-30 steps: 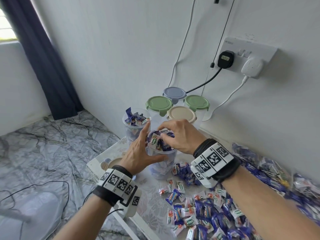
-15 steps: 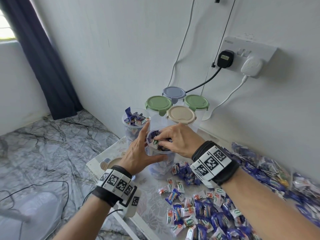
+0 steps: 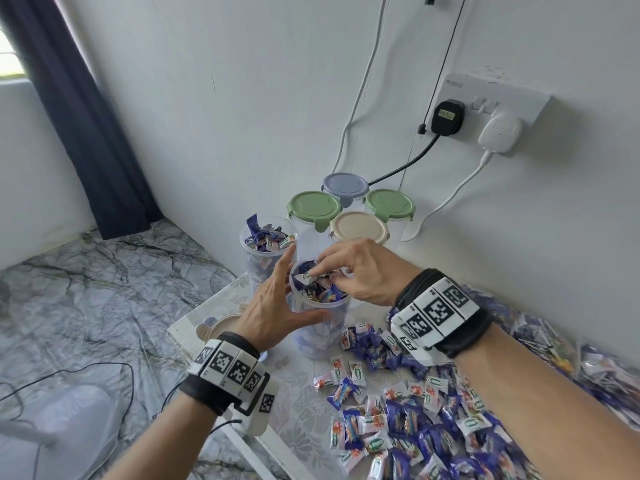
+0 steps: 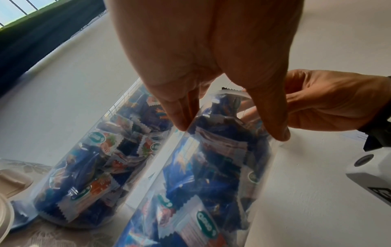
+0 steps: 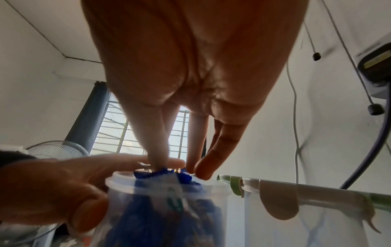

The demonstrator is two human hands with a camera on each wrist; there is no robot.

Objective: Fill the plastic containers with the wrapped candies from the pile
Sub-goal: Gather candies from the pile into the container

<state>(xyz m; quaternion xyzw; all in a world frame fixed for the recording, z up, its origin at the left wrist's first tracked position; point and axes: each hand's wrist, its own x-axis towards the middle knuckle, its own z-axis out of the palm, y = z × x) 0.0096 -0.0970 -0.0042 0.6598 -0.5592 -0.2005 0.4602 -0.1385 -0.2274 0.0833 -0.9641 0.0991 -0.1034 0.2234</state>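
Your left hand (image 3: 273, 306) steadies the clear container (image 3: 320, 327), thumb and fingers curved round its wall, while your right hand (image 3: 360, 271) pinches a wrapped candy (image 3: 306, 276) at the rim.

Likely braced vs tipping. Candy pile (image 3: 415, 420) lies just right of container on floral-cloth table (image 3: 294, 403); four lidded tubs (image 3: 358, 226) behind it, by white wall w/ socket; marble floor left.

head cam looks down and forward over table (image 3: 301, 403), wall behind; left wrist cam low, close, aimed up along fingers at jar (image 4: 201, 175); right wrist same, from opposite side; all three share that jar (image 5: 167, 208)
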